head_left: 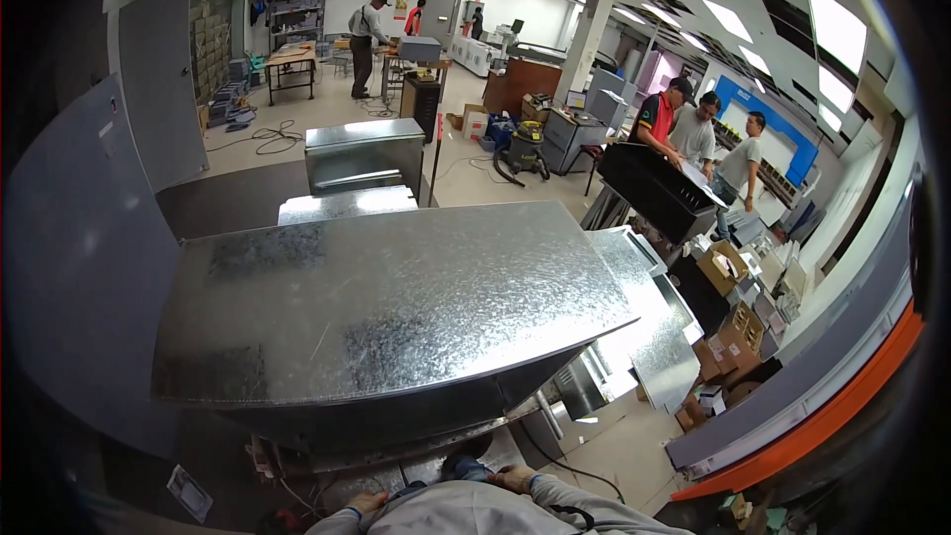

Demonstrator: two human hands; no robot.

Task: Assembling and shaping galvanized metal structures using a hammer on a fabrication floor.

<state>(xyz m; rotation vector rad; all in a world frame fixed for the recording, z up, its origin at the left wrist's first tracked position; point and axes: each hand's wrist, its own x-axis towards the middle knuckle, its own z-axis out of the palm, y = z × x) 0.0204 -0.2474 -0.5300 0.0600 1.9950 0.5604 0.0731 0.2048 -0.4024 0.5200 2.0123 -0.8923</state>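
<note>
My left hand (368, 502) is low at the front of my body, beside the grey shirt (446, 511). On the other side of the shirt front, my right hand (513, 479) is at waist height near my blue trousers (474, 468). The fingers of both hands look curled in; whatever they may hold is too small and hidden to make out. Both hands are apart from the large galvanized sheet metal box (416, 302) standing in front of me, its broad flat top facing up.
Sheet metal panels (659, 362) lean right of the box. Another metal cabinet (364, 154) stands behind it. Cardboard boxes (728, 347) crowd the right. Cables (584, 471) cross the floor. Three people (708, 134) gather round a black metal case (654, 188); others work farther back.
</note>
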